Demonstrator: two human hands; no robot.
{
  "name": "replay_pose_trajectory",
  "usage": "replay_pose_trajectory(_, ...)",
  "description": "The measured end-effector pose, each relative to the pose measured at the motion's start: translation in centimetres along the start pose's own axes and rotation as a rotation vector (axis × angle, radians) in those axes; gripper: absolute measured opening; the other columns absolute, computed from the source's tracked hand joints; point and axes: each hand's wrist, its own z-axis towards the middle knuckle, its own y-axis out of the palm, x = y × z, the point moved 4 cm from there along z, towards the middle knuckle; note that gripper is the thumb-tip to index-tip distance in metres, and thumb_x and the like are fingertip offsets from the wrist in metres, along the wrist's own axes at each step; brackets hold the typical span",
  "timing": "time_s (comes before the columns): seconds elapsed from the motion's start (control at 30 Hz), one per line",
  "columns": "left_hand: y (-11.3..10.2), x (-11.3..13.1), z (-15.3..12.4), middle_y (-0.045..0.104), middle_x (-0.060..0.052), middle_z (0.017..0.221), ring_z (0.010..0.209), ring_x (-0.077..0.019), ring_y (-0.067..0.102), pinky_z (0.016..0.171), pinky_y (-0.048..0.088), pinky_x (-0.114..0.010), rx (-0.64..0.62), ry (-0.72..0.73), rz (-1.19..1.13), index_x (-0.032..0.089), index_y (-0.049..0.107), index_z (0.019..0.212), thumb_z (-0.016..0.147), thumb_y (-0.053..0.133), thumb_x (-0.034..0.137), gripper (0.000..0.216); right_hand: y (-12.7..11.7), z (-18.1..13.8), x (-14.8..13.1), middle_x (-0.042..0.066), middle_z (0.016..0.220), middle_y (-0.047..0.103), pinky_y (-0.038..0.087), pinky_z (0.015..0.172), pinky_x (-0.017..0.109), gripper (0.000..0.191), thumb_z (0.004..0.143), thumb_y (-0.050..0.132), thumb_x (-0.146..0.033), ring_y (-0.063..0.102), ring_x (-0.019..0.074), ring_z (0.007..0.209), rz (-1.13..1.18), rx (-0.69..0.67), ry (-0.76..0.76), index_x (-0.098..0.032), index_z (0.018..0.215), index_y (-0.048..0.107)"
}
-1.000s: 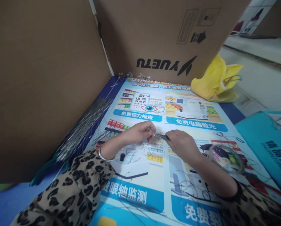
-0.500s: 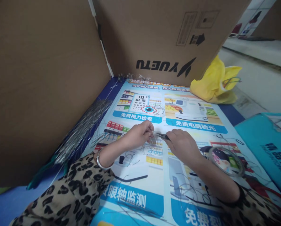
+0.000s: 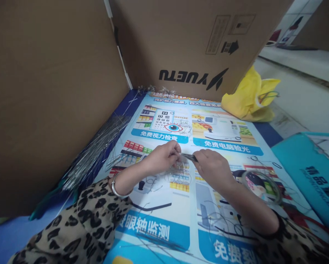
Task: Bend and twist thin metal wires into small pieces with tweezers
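Pinched between the fingers of my left hand (image 3: pixel 164 158) is a piece of thin wire (image 3: pixel 183 167), bent into loops that hang just below the fingertips. My right hand (image 3: pixel 214 169) is wrapped round a pair of pliers (image 3: pixel 190 157). The dark jaws point left and meet the wire right at my left fingertips. Exactly how the jaws grip it is too small to make out. Both hands are above the middle of a printed poster (image 3: pixel 190 205).
A bundle of straight wires (image 3: pixel 94 154) lies left, beside a tall cardboard panel (image 3: pixel 49 91). Bent wire pieces (image 3: pixel 156 90) sit at the back. A roll of clear tape (image 3: pixel 276 189), a yellow bag (image 3: pixel 248 101) and a turquoise box (image 3: pixel 304 172) are on the right.
The pliers have turned slightly in my right hand, and the fingers of my left hand have shifted a little on the wire. The whole view has moved slightly.
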Motion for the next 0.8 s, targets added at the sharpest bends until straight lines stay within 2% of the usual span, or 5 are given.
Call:
replay_pose_trajectory(0.23,0.8,-1.3,0.5,0.059,0.003,0.068,0.053,-0.0073,0.058,0.052,0.043,-0.02,-0.053,-0.033,-0.236,0.018,0.041,0.083,0.077,0.044,0.013,0.008,0.0,-0.1,-0.2,0.003,0.064,0.056,0.029,0.064,0.027,0.013,0.079,0.047,-0.017,0.047,0.0154,0.066,0.063,0.045,0.008,-0.017,0.072,0.058)
replay_pose_trajectory(0.37,0.7,-1.6,0.7,0.059,0.003,0.065,0.05,-0.0063,0.055,0.05,0.043,-0.019,-0.02,-0.045,-0.303,0.017,0.041,0.081,0.076,0.045,0.011,0.009,0.1,-0.3,-0.2,0.003,0.066,0.057,0.031,0.064,0.025,0.013,0.081,0.048,-0.019,0.05,0.0148,0.067,0.148,0.052,0.046,-0.016,0.075,0.059)
replay_pose_trajectory(0.67,0.2,-0.9,0.3,0.06,0.001,0.071,0.053,-0.0064,0.055,0.053,0.044,-0.02,0.127,-0.007,-0.218,0.018,0.041,0.082,0.077,0.048,0.015,0.01,-0.4,-0.5,0.6,0.003,0.064,0.055,0.03,0.066,0.028,0.016,0.079,0.046,-0.014,0.046,0.0162,0.068,-0.009,0.072,-0.038,-0.017,0.074,0.06)
replay_pose_trajectory(0.8,0.0,-0.2,0.1,0.059,0.001,0.076,0.061,-0.0077,0.058,0.056,0.044,-0.02,0.151,0.021,-0.202,0.018,0.041,0.083,0.077,0.047,0.015,0.009,-0.8,-0.5,1.1,0.003,0.062,0.054,0.029,0.066,0.029,0.015,0.079,0.047,-0.015,0.045,0.0166,0.067,-0.061,0.091,-0.043,-0.018,0.074,0.061)
